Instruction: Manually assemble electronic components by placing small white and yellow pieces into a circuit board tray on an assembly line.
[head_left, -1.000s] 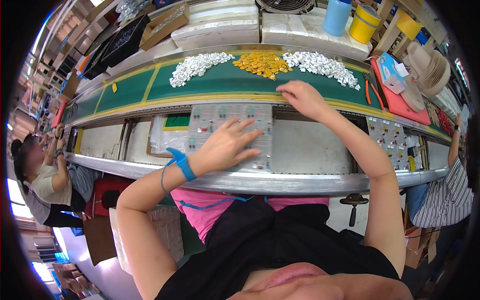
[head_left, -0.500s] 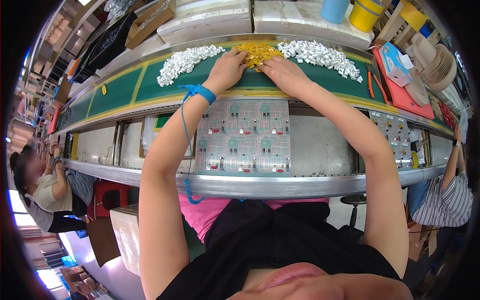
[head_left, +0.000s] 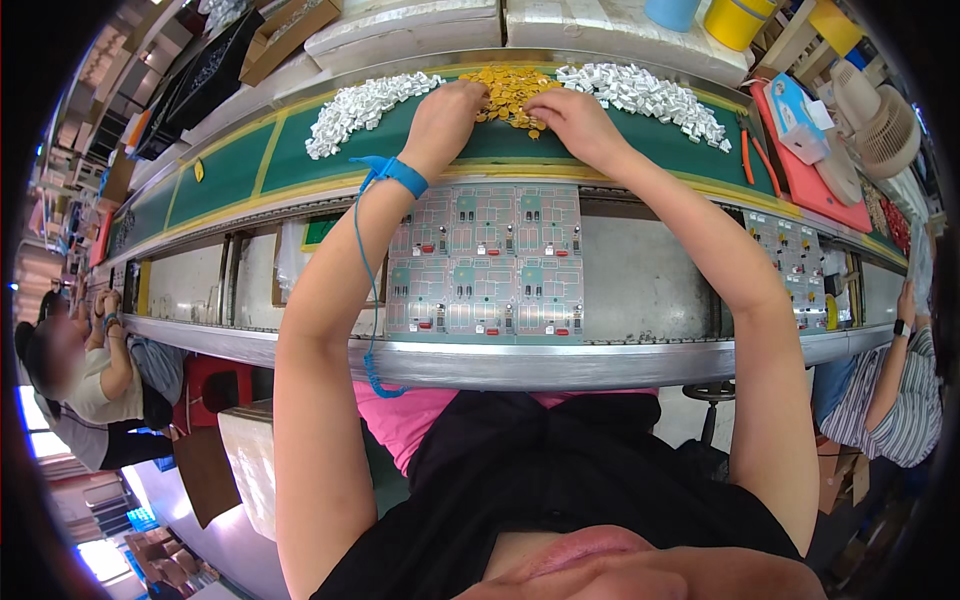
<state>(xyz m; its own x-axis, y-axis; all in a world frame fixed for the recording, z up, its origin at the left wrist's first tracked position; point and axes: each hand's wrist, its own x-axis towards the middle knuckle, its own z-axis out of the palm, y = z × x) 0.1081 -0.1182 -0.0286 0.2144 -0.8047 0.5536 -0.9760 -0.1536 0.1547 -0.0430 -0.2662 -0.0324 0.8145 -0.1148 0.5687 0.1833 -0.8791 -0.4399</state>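
A pile of small yellow disc-shaped electronic components (head_left: 508, 92) lies on the green work surface between my hands. My left hand (head_left: 448, 118) is at its left edge, fingers curled together; what they hold is hidden. At the right edge of the pile, my right hand (head_left: 575, 120) has its thumb and fingertips pinched among the discs. Whether a disc is between them is too small to tell. A blue wrist strap (head_left: 406, 178) with a coiled cord circles my left wrist. Below my hands, a panel of printed circuit boards (head_left: 487, 262) carrying a few components rests on the rails.
White block components are heaped left (head_left: 365, 108) and right (head_left: 645, 98) of the discs. Orange-handled pliers (head_left: 758, 160) lie by a red tray (head_left: 808, 175) at right. Another populated board (head_left: 785, 262) sits further right. Co-workers sit on both sides; a metal rail (head_left: 560, 364) runs in front.
Both hands have drawn a little apart and off the middle of the yellow pile, uncovering more discs. Some discs now lie spread toward me at the near edge.
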